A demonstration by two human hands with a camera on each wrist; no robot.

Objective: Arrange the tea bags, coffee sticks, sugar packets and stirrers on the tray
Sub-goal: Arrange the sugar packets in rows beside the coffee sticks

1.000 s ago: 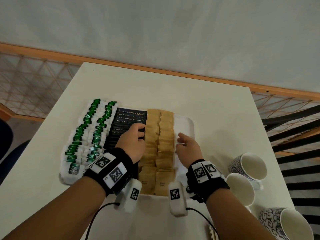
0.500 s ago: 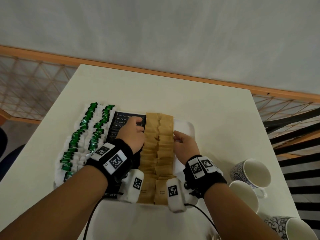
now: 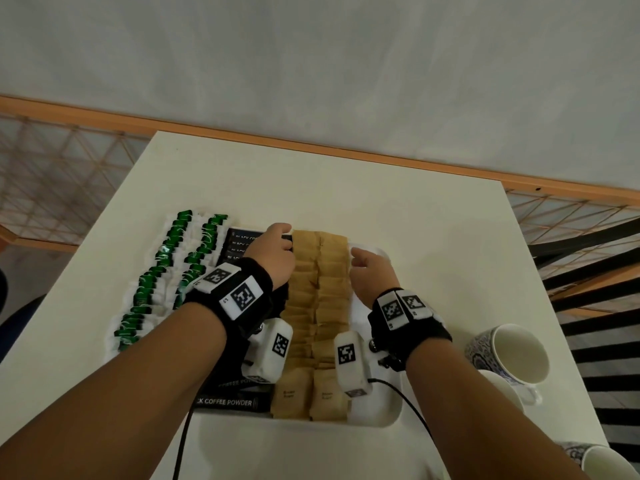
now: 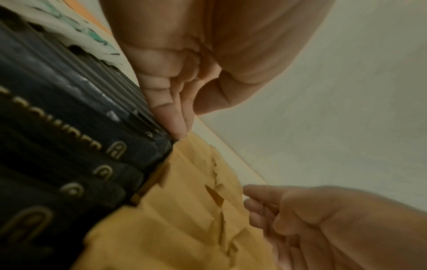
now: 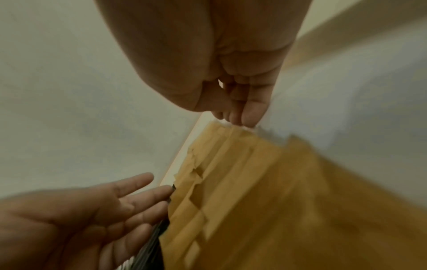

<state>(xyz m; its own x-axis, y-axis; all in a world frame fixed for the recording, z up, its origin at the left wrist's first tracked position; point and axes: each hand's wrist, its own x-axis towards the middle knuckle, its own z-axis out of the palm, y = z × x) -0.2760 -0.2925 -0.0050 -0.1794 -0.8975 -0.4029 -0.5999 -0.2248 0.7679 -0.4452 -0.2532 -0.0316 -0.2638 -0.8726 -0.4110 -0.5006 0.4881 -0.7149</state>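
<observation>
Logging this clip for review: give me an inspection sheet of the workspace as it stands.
Surface: white table.
Job's things: tray holds brown sugar packets in two rows, black coffee sticks beside them; tea bags leftmost; stirrers not seen.
Clutter: patterned mugs.
Grippers: left hand fingers straight against the coffee sticks; right hand at the packets' right edge.
Cables: black wrist cable.
Surroundings: wall, wooden lattice railing.

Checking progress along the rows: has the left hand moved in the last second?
Yes. The left hand slid toward the far end of the coffee sticks.
</observation>
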